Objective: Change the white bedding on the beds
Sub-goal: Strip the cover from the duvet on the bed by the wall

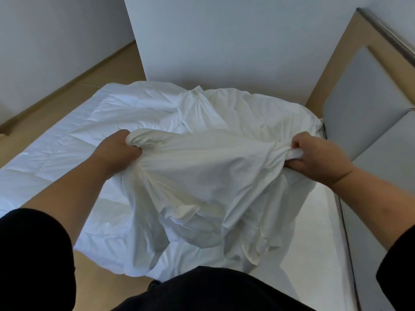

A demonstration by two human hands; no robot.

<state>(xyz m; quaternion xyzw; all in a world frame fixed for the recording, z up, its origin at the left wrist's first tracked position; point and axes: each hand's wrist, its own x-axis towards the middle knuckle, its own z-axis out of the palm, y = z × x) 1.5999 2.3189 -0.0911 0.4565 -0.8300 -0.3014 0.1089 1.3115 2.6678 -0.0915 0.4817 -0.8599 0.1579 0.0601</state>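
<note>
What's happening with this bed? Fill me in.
A person is standing at the bed, changing the white bedding. The left hand and the right hand each grip a bunched corner of a white sheet, holding it stretched and lifted between them. More crumpled white bedding lies spread over the mattress underneath, next to the padded headboard. Nothing is tucked in yet.

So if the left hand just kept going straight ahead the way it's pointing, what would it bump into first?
Probably more bedding. The left hand grips a bunched white sheet and points up the bed; beyond it lies the rumpled white duvet, then the white wall panel. Depth is hard to judge in this wide view.
</note>
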